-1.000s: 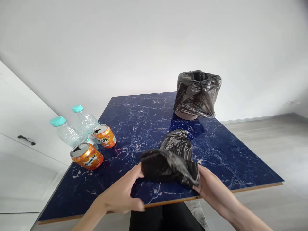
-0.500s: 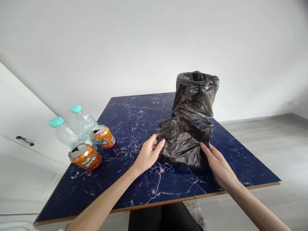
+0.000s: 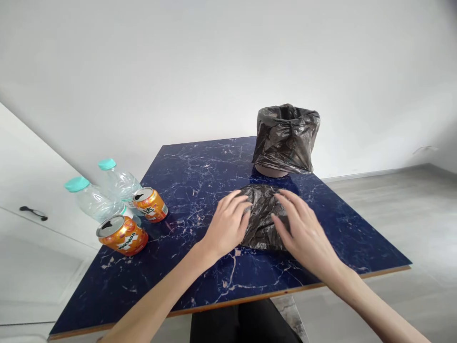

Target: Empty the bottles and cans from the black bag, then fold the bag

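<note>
A crumpled black plastic bag (image 3: 263, 224) lies on the blue marbled table (image 3: 200, 186) in front of me. My left hand (image 3: 230, 221) rests over its left side, fingers spread and curved. Over its right side is my right hand (image 3: 302, 226), thumb and fingers apart. Both hands touch or hover just above the plastic; exact contact is unclear. Behind the bag stands a bin lined with a black bag (image 3: 285, 138), the liner folded over its rim and a pale base showing below.
On the table's left side stand two opened orange soda cans (image 3: 123, 236) and two clear plastic bottles (image 3: 96, 202) with turquoise caps. A white cabinet door with a black handle (image 3: 33, 212) is at the left. A white wall (image 3: 200, 71) rises behind the table.
My hands have let go of the bag's sides and moved inward over it. The bag has gone from spread and held up to lying lower, flatter and more bunched on the table.
</note>
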{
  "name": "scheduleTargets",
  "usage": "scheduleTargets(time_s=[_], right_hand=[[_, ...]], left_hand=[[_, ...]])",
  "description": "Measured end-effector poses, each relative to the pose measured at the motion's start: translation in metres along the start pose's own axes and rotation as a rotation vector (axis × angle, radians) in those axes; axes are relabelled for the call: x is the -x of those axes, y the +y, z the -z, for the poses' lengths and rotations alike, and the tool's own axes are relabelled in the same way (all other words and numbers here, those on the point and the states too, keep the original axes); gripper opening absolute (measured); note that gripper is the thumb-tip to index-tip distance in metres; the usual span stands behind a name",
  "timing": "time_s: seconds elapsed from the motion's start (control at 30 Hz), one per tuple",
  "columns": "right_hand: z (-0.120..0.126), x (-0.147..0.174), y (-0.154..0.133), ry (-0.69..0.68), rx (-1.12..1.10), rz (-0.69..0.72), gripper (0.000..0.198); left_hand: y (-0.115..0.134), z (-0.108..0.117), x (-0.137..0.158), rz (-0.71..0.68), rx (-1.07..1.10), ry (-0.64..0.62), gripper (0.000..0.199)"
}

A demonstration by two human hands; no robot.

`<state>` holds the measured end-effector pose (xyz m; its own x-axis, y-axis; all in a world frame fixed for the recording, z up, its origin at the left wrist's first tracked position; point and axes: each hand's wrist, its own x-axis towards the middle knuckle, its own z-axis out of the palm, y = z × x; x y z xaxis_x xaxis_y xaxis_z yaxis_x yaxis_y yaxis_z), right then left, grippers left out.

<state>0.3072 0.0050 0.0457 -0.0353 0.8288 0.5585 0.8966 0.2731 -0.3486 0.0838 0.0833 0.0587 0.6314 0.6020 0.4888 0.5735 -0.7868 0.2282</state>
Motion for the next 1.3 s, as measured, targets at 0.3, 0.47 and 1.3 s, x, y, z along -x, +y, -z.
scheduleTargets(time_s=[0.3, 0.47, 1.3], right_hand=[[-0.082, -0.004, 0.012, -0.250, 0.107, 0.016, 0.061], [-0.087, 0.000, 0.022, -0.253, 0.113, 0.066, 0.061], [0.020, 0.005, 0.199, -0.356, 0.204, -0.094, 0.062]], left_hand=[[-0.049, -0.036, -0.001, -0.063, 0.010, -0.377, 0.071], [-0.064, -0.033, 0.007, -0.019, 0.034, -0.373, 0.075], [-0.068, -0.008, 0.035, 0.134, 0.070, -0.248, 0.062]])
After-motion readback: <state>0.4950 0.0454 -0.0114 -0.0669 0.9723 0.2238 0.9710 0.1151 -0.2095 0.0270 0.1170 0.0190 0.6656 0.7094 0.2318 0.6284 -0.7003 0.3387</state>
